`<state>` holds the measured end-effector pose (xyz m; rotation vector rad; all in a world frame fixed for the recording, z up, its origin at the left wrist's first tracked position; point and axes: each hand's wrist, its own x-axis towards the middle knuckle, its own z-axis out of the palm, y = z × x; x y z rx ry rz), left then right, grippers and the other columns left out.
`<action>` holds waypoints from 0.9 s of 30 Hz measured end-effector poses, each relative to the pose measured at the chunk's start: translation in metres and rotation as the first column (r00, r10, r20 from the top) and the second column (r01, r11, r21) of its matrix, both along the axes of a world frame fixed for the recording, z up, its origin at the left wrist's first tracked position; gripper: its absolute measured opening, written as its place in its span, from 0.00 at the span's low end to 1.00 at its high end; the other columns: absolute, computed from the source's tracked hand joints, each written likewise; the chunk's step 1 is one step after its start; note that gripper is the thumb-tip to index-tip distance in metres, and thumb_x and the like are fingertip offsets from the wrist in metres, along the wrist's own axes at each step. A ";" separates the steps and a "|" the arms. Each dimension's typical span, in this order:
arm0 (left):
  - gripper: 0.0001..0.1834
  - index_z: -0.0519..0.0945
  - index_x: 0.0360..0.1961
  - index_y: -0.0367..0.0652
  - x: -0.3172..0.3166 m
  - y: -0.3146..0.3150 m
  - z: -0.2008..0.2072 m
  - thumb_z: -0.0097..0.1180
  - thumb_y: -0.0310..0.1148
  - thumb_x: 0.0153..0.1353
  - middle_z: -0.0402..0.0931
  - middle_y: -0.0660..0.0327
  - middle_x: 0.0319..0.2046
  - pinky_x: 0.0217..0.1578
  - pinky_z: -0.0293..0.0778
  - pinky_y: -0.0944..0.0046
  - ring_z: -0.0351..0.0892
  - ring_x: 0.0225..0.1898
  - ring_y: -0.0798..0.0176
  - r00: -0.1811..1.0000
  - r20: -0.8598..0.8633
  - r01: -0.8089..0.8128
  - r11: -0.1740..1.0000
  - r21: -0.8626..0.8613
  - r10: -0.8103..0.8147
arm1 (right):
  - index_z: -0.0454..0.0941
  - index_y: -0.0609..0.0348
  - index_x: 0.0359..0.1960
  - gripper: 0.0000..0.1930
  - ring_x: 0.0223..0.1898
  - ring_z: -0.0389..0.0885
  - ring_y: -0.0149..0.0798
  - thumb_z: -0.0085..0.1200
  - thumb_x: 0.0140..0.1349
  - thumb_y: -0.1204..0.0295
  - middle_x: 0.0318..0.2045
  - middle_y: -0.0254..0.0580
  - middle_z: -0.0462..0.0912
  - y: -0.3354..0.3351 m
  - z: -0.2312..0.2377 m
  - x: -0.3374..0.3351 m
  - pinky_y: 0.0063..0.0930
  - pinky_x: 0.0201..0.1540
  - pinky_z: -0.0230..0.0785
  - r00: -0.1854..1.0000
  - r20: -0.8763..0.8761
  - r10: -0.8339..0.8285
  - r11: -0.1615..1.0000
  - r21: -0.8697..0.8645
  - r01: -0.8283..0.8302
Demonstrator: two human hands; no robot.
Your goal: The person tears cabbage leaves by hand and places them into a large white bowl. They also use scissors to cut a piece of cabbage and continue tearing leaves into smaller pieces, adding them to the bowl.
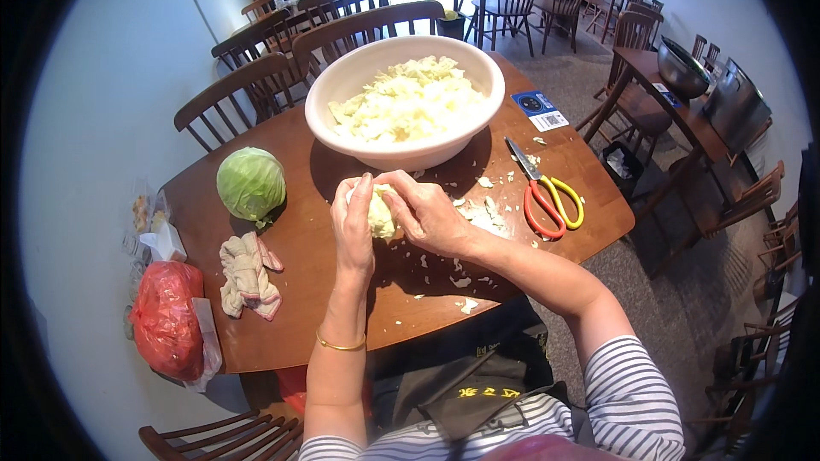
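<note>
Both of my hands grip a pale yellow-green piece of cabbage (382, 215) over the wooden table, just in front of the bowl. My left hand (352, 220) wraps its left side, thumb on top. My right hand (427, 212) presses the other side with bent fingers, which partly hide the piece. Beyond them a large white bowl (401, 152) holds a heap of torn cabbage (410, 102). A whole green cabbage (251, 184) sits to the left. Scissors (545, 192) with one red and one yellow handle lie at the right, blades slightly parted. Cabbage scraps (489, 215) litter the tabletop.
Crumpled cloth gloves (249, 277) lie left on the table (307, 324), beside a red plastic bag (168, 320) and a tissue box (166, 244). A blue-and-white card (540, 111) lies far right. Chairs (235, 94) stand behind; metal pots (736, 108) occupy another table.
</note>
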<state>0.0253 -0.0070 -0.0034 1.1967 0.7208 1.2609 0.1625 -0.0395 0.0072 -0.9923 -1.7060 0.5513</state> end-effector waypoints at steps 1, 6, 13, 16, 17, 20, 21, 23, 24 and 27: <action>0.11 0.73 0.37 0.43 0.000 -0.001 0.001 0.45 0.38 0.68 0.71 0.67 0.31 0.34 0.68 0.73 0.72 0.33 0.75 1.000 0.007 -0.001 1.000 -0.003 0.001 | 0.70 0.64 0.45 0.09 0.21 0.80 0.53 0.46 0.67 0.73 0.18 0.55 0.76 0.000 0.000 0.000 0.38 0.24 0.69 1.000 -0.002 -0.003 1.000 0.011 0.004; 0.10 0.73 0.35 0.43 0.001 -0.002 0.001 0.45 0.38 0.68 0.71 0.67 0.31 0.33 0.68 0.73 0.71 0.32 0.75 1.000 0.023 0.016 0.999 -0.029 -0.015 | 0.70 0.64 0.45 0.09 0.21 0.80 0.50 0.45 0.67 0.73 0.18 0.54 0.76 0.002 -0.003 0.001 0.37 0.24 0.68 1.000 0.012 -0.006 0.999 0.033 0.006; 0.10 0.73 0.34 0.44 0.000 0.002 -0.001 0.44 0.37 0.68 0.71 0.67 0.31 0.33 0.68 0.72 0.71 0.32 0.74 0.998 0.056 -0.015 0.999 -0.051 0.017 | 0.68 0.63 0.47 0.12 0.24 0.80 0.48 0.46 0.68 0.69 0.20 0.52 0.77 -0.002 0.006 0.003 0.37 0.28 0.68 0.989 -0.052 0.141 0.974 -0.170 -0.147; 0.10 0.73 0.35 0.43 -0.002 0.007 -0.007 0.44 0.37 0.68 0.71 0.67 0.31 0.34 0.69 0.71 0.72 0.33 0.73 1.000 0.011 -0.029 0.999 -0.015 0.029 | 0.69 0.64 0.47 0.12 0.24 0.80 0.48 0.46 0.68 0.68 0.21 0.53 0.77 -0.001 0.004 0.004 0.37 0.28 0.68 0.990 -0.036 0.138 0.981 -0.130 -0.142; 0.10 0.74 0.36 0.43 -0.003 0.009 -0.010 0.44 0.37 0.68 0.71 0.67 0.31 0.35 0.69 0.71 0.72 0.33 0.73 0.999 -0.019 -0.036 0.999 0.009 0.036 | 0.69 0.64 0.47 0.12 0.24 0.79 0.48 0.46 0.68 0.68 0.21 0.54 0.77 0.000 0.003 0.004 0.37 0.28 0.68 0.991 -0.022 0.130 0.987 -0.095 -0.131; 0.11 0.74 0.38 0.42 -0.002 0.006 -0.010 0.43 0.37 0.67 0.72 0.66 0.31 0.35 0.70 0.70 0.73 0.34 0.72 0.994 0.110 0.011 0.996 -0.094 0.000 | 0.70 0.65 0.45 0.12 0.24 0.79 0.49 0.46 0.68 0.69 0.21 0.57 0.76 0.003 0.000 0.005 0.37 0.30 0.69 0.995 -0.024 0.092 0.993 -0.071 -0.094; 0.11 0.74 0.38 0.42 -0.003 0.007 -0.011 0.43 0.37 0.67 0.73 0.66 0.32 0.36 0.70 0.70 0.74 0.34 0.72 0.994 0.109 0.026 0.997 -0.077 -0.017 | 0.70 0.64 0.45 0.10 0.24 0.77 0.43 0.46 0.68 0.71 0.22 0.52 0.76 0.003 -0.001 0.006 0.33 0.29 0.68 0.996 -0.021 0.085 0.995 -0.048 -0.086; 0.12 0.75 0.39 0.41 -0.004 0.009 -0.013 0.43 0.37 0.67 0.74 0.64 0.32 0.36 0.72 0.69 0.75 0.34 0.71 0.993 0.106 0.055 0.997 -0.045 -0.050 | 0.71 0.63 0.46 0.08 0.23 0.74 0.31 0.44 0.68 0.74 0.24 0.43 0.76 0.004 -0.003 0.006 0.24 0.29 0.67 0.997 -0.012 0.071 0.997 -0.003 -0.071; 0.12 0.75 0.39 0.41 -0.004 0.008 -0.012 0.43 0.37 0.67 0.75 0.64 0.33 0.36 0.73 0.69 0.76 0.34 0.70 0.986 0.153 0.077 0.993 -0.084 -0.064 | 0.71 0.63 0.45 0.08 0.23 0.73 0.30 0.43 0.68 0.76 0.24 0.42 0.76 0.004 -0.005 0.005 0.23 0.29 0.67 0.993 -0.083 0.086 0.996 -0.026 -0.089; 0.14 0.75 0.40 0.39 -0.001 0.002 -0.003 0.43 0.38 0.67 0.77 0.61 0.33 0.34 0.75 0.68 0.78 0.33 0.67 0.953 0.277 0.171 0.974 -0.147 -0.126 | 0.71 0.62 0.44 0.10 0.27 0.74 0.24 0.39 0.64 0.83 0.27 0.36 0.76 0.003 -0.004 0.008 0.18 0.29 0.67 0.965 -0.236 0.115 0.985 -0.103 -0.142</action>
